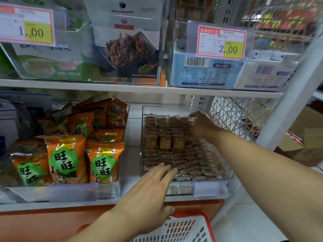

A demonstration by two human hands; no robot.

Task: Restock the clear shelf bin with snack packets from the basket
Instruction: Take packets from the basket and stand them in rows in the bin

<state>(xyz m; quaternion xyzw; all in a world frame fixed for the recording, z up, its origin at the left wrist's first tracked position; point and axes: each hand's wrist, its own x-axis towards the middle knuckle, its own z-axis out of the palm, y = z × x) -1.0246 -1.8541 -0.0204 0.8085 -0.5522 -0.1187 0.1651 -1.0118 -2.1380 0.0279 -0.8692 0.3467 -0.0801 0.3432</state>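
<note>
A clear shelf bin stands on the lower shelf, packed with rows of small brown snack packets. My left hand reaches in over the bin's front left corner, fingers straight, fingertips touching the front packets. My right hand is deep at the bin's back right, fingers on the rear row of packets; whether it holds one cannot be told. The red basket with white mesh walls sits below at the bottom edge, its inside mostly out of view.
Orange snack bags fill the clear bin to the left. The shelf above carries clear bins with price tags. A white upright post and white mesh panel bound the right side.
</note>
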